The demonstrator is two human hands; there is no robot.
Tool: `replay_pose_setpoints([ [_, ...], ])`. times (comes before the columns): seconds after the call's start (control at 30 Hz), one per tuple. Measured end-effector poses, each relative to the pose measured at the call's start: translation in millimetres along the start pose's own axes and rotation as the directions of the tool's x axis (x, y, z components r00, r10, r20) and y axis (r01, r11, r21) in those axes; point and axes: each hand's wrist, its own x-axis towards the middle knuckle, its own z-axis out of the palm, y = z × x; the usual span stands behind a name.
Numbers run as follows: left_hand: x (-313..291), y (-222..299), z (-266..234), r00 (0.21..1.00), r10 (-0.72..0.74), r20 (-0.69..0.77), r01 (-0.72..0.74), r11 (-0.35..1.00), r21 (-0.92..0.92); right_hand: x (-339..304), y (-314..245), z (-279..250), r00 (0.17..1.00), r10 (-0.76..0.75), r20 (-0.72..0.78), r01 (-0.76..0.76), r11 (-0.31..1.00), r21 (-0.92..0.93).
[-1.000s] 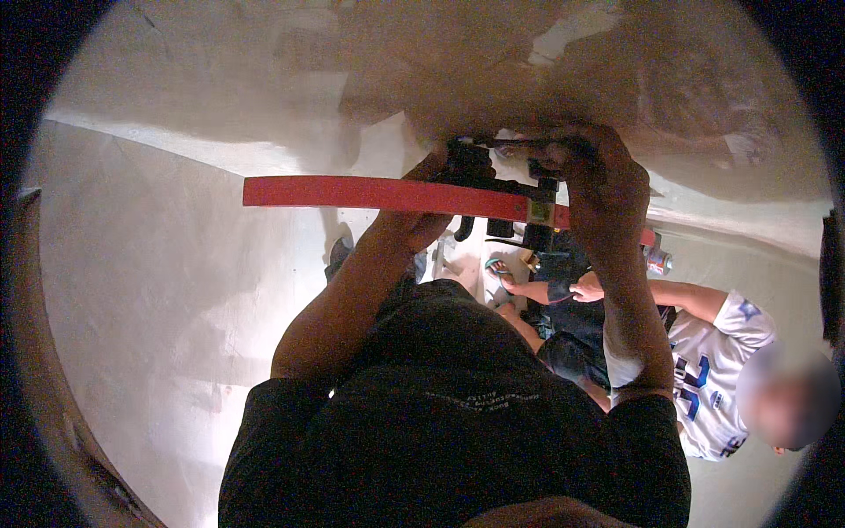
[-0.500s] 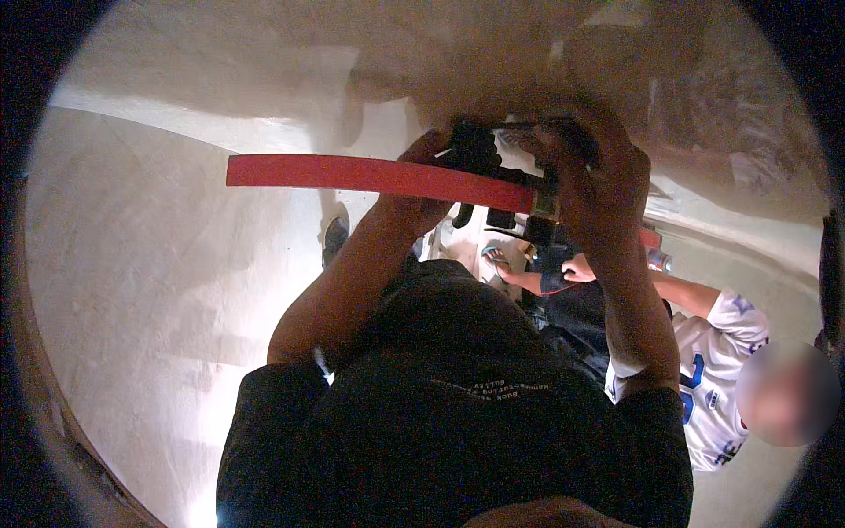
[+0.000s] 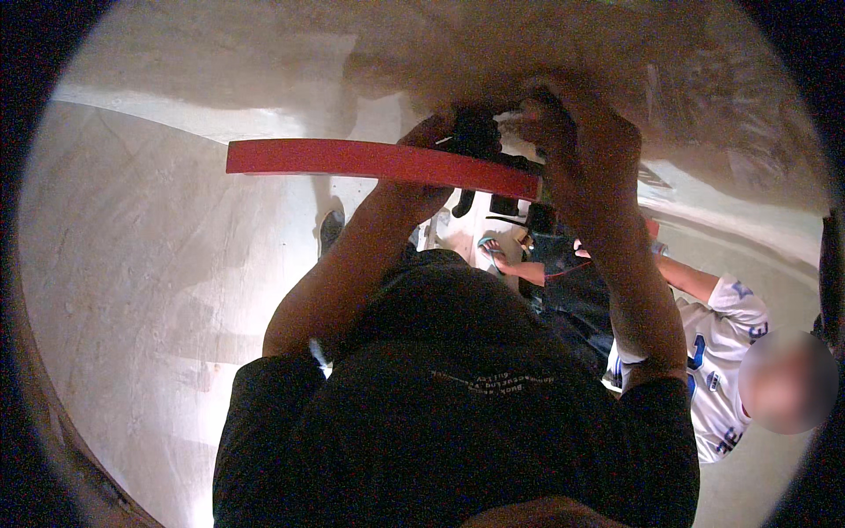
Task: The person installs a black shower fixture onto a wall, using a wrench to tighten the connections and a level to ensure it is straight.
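Note:
Both arms are raised toward a pale plastered surface, with a black tool [image 3: 475, 136] between the hands. Across the front of it runs a long, flat red bar [image 3: 352, 161], its free end pointing left. My left hand [image 3: 414, 194] is partly behind the bar, fingers closed around the tool's left side. On the other side, my right hand [image 3: 594, 145] has curled fingers gripping the dark right part close to the plaster. Deep shadow hides the fingertips and the tool's exact kind.
The plastered surface [image 3: 264, 53] spans the top of the view. Below on the right sits another person in a white jersey [image 3: 717, 387], legs stretched toward the middle, one sandalled foot [image 3: 491, 248] showing. Pale floor [image 3: 158, 290] extends left, brightly lit near the lower edge.
Both hands, the tool and the red bar have shifted slightly up in the view, closer to the plaster. The other person's hand is now mostly behind my right forearm.

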Motion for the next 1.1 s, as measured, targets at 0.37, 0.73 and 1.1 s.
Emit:
replay_pose_setpoints([
  [0.37,-27,4,5,0.947,0.282,0.154,-0.308,0.660,0.686,6,-16,-16,0.978,0.120,0.171,-0.105,0.990,-0.095],
  [0.73,-33,1,2,0.978,0.191,0.078,-0.201,0.798,0.568,16,-14,-8,0.977,0.052,0.207,-0.001,0.972,-0.236],
  [1.1,-35,5,-14,0.974,0.144,0.176,-0.227,0.630,0.743,16,-11,-2,0.980,-0.003,0.197,0.052,0.969,-0.243],
])
